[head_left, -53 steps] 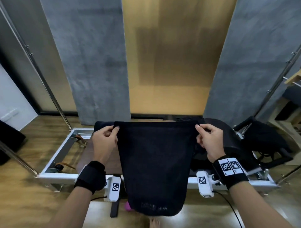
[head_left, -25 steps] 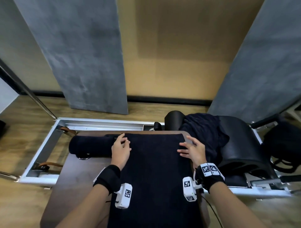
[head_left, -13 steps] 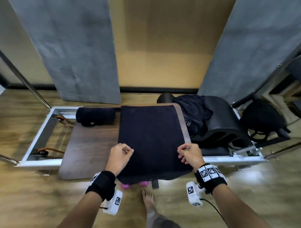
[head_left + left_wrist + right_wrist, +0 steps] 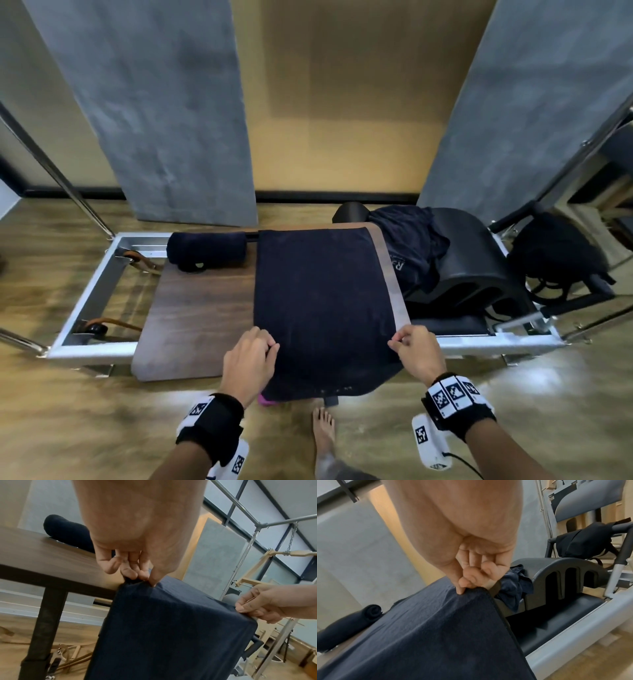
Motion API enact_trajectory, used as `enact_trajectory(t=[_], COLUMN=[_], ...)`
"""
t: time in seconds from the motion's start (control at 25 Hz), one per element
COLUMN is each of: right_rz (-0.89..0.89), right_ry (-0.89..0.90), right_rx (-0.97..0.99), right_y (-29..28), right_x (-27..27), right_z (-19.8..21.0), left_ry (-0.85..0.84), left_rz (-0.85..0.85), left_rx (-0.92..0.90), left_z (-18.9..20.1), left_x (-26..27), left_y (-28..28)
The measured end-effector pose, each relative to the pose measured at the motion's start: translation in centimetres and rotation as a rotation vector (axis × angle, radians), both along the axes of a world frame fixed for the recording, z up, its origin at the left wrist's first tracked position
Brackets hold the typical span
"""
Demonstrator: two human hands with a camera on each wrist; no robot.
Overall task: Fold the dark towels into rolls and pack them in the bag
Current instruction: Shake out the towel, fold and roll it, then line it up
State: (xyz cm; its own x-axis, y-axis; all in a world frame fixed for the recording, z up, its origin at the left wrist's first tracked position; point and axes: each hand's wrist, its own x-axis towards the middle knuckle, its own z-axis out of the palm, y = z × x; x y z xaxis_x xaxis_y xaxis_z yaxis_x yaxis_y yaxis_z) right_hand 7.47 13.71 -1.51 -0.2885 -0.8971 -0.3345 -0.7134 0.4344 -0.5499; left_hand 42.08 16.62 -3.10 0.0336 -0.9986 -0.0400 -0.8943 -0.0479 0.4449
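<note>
Both hands are on the flat dark towel (image 4: pixel 322 301) spread over the wooden surface (image 4: pixel 191 308), its near end hanging off. Left hand (image 4: pixel 248 363) pinches 1 side edge, right hand (image 4: pixel 412 353) the other. 1 rolled towel (image 4: pixel 207 251) lies far-left; what may be the bag (image 4: pixel 555 253), blurred, sits far right.

The place looked like a Pilates or exercise studio. Beyond the left hand (image 4: pixel 251 363) lay a silver metal reformer frame (image 4: pixel 92 284) with brown leather straps (image 4: pixel 113 322) inside it. To the right of the right hand (image 4: pixel 412 353) sat a black padded arc barrel (image 4: pixel 479 260) with slotted sides. Farther right, chrome uprights (image 4: pixel 240 569) carried a hanging chain (image 4: pixel 291 539) and a pale wooden bar (image 4: pixel 291 553). The wood-grain plank floor (image 4: pixel 68 428) and grey felt wall panels (image 4: pixel 154 102) fitted such a room.
</note>
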Motion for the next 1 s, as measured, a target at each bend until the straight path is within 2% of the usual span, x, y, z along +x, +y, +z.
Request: enact_trajectory(t=[0.12,0.32,0.44,0.52,0.64,0.76,0.88,1.0], right_rz=[-0.015,0.062,0.103,0.116,0.104,0.027,-0.047,-0.038], right_ry=[-0.127,-0.363,-0.455,-0.495,-0.535,-0.540,-0.372,-0.245], right_rx=[-0.083,-0.210,-0.164,-0.137,-0.111,-0.072,-0.032,0.092], right_y=[-3.6,-13.3,-18.5,-20.3,-20.0,-17.3,-13.6,-10.0], right_x=[0.8,4.8,7.6,8.7,7.8,5.2,2.5,1.5], right_z=[1.7,5.1,5.9,5.7,4.4,2.5,0.7,-0.7], left_ry=[0.080,0.104,0.127,0.238,0.341,0.295,0.213,0.183], left_rz=[0.030,0.042,0.019,0.009,0.006,0.098,0.222,0.220], left_rx=[-0.104,-0.224,-0.217,-0.152,-0.057,-0.088,0.008,0.092], left_z=[1.5,5.7,6.8,6.3,4.1,1.3,-0.4,-0.6], left_x=[-0.5,-2.4,-4.1,-5.0,-4.6,-2.5,-0.9,-1.0], left_y=[-2.9,-12.4,-17.7,-19.4,-18.3,-14.9,-11.6,-9.2])
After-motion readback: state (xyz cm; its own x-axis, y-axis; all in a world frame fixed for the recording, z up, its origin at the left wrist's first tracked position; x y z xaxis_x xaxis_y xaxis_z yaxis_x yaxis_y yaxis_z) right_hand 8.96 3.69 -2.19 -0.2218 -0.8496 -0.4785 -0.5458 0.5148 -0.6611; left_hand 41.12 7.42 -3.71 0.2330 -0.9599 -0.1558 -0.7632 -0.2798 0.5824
